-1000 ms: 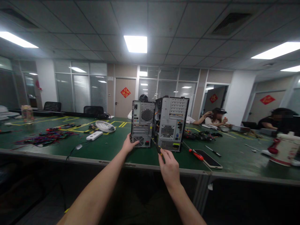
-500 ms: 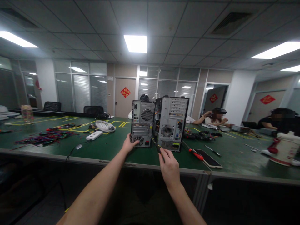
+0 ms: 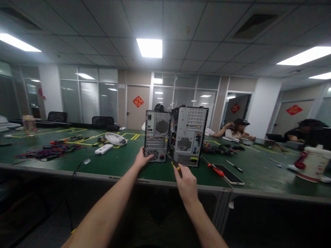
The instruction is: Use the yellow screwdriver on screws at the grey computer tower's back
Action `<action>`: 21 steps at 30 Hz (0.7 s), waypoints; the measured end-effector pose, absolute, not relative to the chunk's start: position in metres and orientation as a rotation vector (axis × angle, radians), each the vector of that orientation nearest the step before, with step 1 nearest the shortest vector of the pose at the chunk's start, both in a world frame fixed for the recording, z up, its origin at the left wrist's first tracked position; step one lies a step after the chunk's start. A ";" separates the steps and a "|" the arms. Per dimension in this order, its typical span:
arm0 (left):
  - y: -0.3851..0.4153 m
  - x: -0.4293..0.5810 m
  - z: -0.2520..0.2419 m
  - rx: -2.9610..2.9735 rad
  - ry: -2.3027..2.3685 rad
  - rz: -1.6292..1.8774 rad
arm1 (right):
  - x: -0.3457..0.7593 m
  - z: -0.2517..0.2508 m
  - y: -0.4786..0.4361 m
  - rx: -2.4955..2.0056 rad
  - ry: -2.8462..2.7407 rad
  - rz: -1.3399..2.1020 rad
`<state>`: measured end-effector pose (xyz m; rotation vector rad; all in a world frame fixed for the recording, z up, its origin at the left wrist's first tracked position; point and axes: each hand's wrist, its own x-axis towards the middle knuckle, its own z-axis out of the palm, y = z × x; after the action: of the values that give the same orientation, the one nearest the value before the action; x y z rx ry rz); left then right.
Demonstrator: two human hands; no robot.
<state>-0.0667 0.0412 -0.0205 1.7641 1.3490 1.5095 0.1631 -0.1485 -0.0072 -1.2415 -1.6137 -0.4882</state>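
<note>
Two computer cases stand upright side by side with their backs toward me: a smaller left computer case (image 3: pixel 156 131) and a taller right computer case (image 3: pixel 190 137). My left hand (image 3: pixel 141 159) grips the lower left corner of the smaller one, its thumb over the round fan grille and its other fingers hidden along the side. Between thumb and fingers, my right hand (image 3: pixel 186 179) holds a screwdriver (image 3: pixel 172 164) with a black and yellow handle. Its thin shaft points up and left to the smaller case's lower right edge; whether the tip sits in a screw cannot be made out.
Right of the cases lie a red-handled screwdriver (image 3: pixel 216 170), a phone (image 3: pixel 231 175) and a pen-like tool (image 3: pixel 234 166). A white jug (image 3: pixel 311 163) stands far right. Leftward are a white power strip (image 3: pixel 103 149), a cable bundle (image 3: pixel 51 151) and a white basket (image 3: pixel 115 138). People sit across the table.
The screwdriver's handle has turned in my right fingers, so more yellow shows. My right fingers have shifted slightly on it; my left hand and both cases stay in place.
</note>
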 end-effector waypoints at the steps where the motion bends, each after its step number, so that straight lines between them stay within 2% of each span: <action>1: 0.041 -0.066 -0.020 1.763 1.347 1.514 | 0.163 -0.009 -0.145 -1.275 -1.612 -0.472; 21: 0.043 -0.062 -0.022 1.712 1.325 1.543 | 0.160 -0.005 -0.129 -1.775 -2.016 -0.262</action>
<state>-0.0619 0.0431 -0.0217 1.7119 1.3247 1.5431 0.1597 -0.1289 -0.0052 -1.7751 -2.0155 -0.2622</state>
